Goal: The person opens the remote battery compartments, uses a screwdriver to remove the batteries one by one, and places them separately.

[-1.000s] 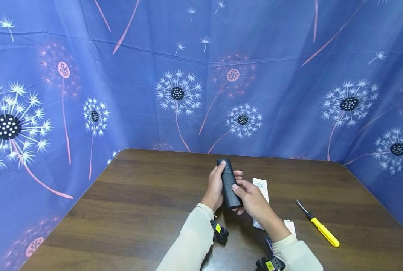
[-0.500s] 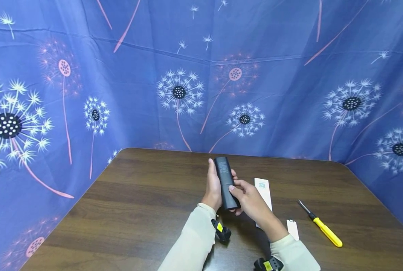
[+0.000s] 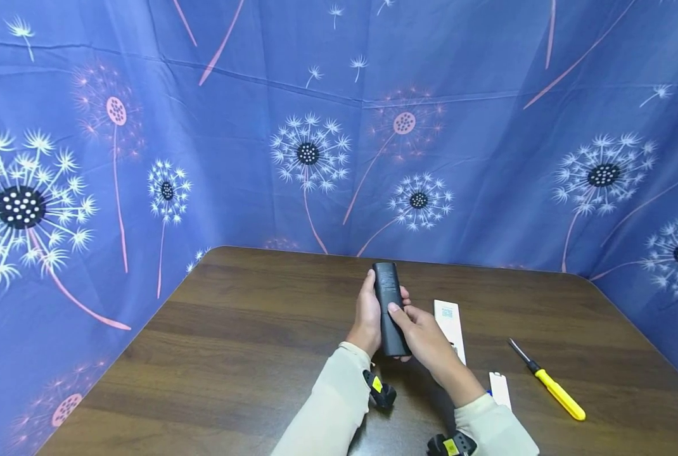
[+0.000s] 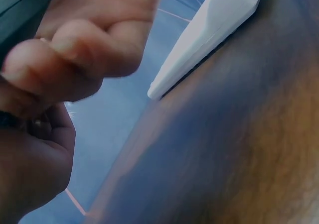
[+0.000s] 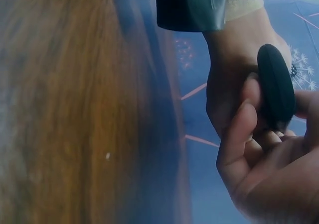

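A black remote control [image 3: 389, 285] is held back side up over the table, with small print on its upper half and a seam near the middle. My left hand [image 3: 367, 313] cradles it from the left, its fingers wrapping beneath and showing past the right edge. From the right, my right hand [image 3: 427, 339] grips the lower part, thumb pressed on the back just by the seam. The rounded end of the remote control [image 5: 275, 87] faces the right wrist view. In the left wrist view, only a corner of the remote control [image 4: 20, 12] shows beside curled fingers.
Right of the hands lies a long white plastic piece [image 3: 447, 323] with a printed code, partly hidden by the right hand. Nearer me is a small white cover [image 3: 500, 389] with a bit of blue beside it. A yellow-handled screwdriver [image 3: 560, 394] lies farther right on the wooden table [image 3: 248, 354].
The left thumb has moved off the back of the remote control to its left edge. The right thumb stays by the seam. The whole head view has shifted slightly.
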Tool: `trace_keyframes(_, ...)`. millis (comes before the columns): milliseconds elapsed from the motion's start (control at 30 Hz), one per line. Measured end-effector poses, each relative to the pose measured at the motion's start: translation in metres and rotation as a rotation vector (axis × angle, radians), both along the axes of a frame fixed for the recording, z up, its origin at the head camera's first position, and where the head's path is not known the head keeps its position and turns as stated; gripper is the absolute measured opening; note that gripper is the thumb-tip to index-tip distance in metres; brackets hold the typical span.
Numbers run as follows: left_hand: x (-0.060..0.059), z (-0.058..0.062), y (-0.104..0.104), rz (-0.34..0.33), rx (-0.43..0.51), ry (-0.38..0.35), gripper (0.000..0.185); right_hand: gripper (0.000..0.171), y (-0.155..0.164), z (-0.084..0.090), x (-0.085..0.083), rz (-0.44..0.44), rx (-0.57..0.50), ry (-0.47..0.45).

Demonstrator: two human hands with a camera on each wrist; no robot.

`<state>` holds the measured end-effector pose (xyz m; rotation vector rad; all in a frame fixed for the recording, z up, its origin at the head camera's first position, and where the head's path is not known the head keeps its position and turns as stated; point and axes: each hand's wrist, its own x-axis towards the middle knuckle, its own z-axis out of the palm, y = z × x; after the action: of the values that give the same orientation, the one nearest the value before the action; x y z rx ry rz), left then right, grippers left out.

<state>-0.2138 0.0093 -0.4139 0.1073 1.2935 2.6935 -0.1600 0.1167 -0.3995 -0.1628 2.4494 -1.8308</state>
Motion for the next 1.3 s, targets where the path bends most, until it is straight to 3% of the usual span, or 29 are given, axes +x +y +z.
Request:
trace_keyframes(333, 0.001, 0.004, -0.002, -0.002, 0.018, -0.001, 0.066, 0.054, -0.004, -0.001, -0.001, 0.034, 0.011, 0.001)
trace_keyframes(600, 0.001, 0.002, -0.004, -0.051, 0.028, -0.023, 0.07, 0.049, -0.005, -0.002, 0.002, 0.02, -0.011, -0.006)
trace_keyframes(1133, -0.005, 0.006, -0.009, -0.111, 0.135, -0.005, 0.056, 0.039, -0.012, 0.001, 0.007, 0.054, -0.197, -0.05)
trace_keyframes(1300, -0.005, 0.005, -0.009, -0.105, 0.182, 0.018, 0.056, 0.04, -0.013, 0.002, 0.003, 0.066, -0.172, -0.061)
